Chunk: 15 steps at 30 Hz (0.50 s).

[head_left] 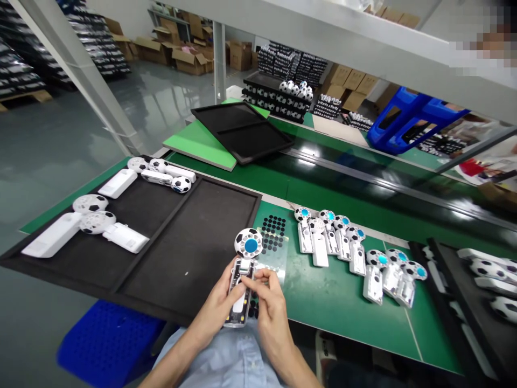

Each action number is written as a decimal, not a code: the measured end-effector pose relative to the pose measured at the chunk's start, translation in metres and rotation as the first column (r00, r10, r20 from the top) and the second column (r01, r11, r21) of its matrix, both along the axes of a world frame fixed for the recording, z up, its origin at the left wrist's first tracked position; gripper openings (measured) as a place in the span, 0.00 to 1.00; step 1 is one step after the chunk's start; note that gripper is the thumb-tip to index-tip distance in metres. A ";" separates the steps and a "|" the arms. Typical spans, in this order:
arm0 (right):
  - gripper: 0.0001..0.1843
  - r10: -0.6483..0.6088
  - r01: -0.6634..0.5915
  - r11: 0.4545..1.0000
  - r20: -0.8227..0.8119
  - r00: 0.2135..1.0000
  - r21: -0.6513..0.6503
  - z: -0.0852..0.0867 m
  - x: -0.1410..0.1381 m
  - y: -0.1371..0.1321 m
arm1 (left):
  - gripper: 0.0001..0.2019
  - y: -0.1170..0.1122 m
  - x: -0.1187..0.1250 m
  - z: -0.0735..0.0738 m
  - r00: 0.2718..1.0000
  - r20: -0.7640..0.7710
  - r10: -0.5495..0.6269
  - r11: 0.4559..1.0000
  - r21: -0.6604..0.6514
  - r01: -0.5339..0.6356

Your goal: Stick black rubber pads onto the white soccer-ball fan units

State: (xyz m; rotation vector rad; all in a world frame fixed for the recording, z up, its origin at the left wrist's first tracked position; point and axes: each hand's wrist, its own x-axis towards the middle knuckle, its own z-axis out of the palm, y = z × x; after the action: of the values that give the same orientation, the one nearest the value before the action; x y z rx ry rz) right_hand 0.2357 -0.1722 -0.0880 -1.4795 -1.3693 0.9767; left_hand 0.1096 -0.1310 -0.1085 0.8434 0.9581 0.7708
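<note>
A handheld fan (238, 307) with a football-patterned head (249, 243) and a blue round centre is held upright over my lap. Its handle is uncovered, so the parts inside show. My left hand (221, 293) is closed around the handle from the left, thumb lying across the front. From the right, my right hand (270, 296) reaches in with bent fingers, its index fingertip touching the inside of the handle near the left thumb. Whether those fingers pinch a small part is hidden. Just behind the fan lies a clear sheet of black round stickers (274, 231).
Several similar fans (350, 242) lie on the green table (307, 293) to the right. At left, a black divided tray (169, 258) carries white-handled fans (97, 221). Another tray (456, 302) stands far right. An overhead metal beam (323, 40) crosses above a conveyor (335, 170).
</note>
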 end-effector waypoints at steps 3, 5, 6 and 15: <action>0.21 -0.004 0.001 0.998 -0.064 0.998 -0.061 -0.001 -0.002 0.001 | 0.33 0.002 0.003 0.002 0.998 0.030 0.059 0.997 -0.057 -0.058; 0.20 -0.015 0.003 0.995 -0.116 0.993 -0.101 -0.003 -0.003 0.000 | 0.33 0.003 0.005 0.005 0.994 0.035 0.107 0.991 -0.084 -0.104; 0.21 -0.037 0.017 0.992 -0.156 0.987 -0.123 -0.004 -0.003 -0.001 | 0.32 0.003 0.007 0.007 0.991 0.025 0.132 0.987 -0.092 -0.129; 0.39 -0.228 0.006 0.914 -0.503 0.834 -0.405 -0.024 -0.007 -0.022 | 0.27 0.001 0.026 0.006 0.969 -0.194 0.151 0.969 -0.165 -0.184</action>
State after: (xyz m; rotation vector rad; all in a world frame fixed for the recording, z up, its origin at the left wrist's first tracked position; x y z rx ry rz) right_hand 0.2287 -0.1937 -0.1120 -1.3891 -0.6821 1.5104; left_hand 0.1356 -0.1301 -0.1022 0.6858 1.2543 0.7470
